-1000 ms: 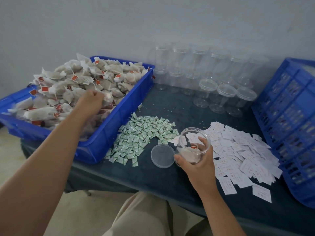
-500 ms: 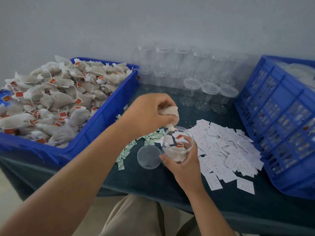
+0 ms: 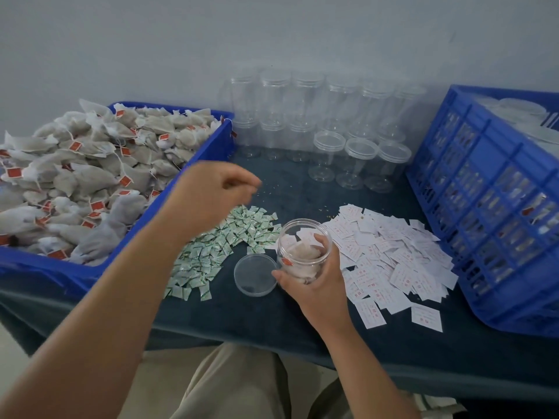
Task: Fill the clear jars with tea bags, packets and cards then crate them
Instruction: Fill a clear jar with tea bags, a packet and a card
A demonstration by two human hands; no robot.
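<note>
My right hand (image 3: 317,285) grips the open clear jar (image 3: 298,240) just above the desk (image 3: 242,322), fingers wrapped round its wall; a few tea bags (image 3: 302,257) lie inside; its lid (image 3: 255,275) lies flat beside it; my left hand (image 3: 211,195) hovers over the green packets (image 3: 230,237), fingers loosely curled and holding nothing; white cards (image 3: 393,258) spread to the right; the blue tray (image 3: 208,146) heaped with tea bags sits left; empty jars (image 3: 332,116) line the wall; a blue crate (image 3: 484,207) stands far right.
</note>
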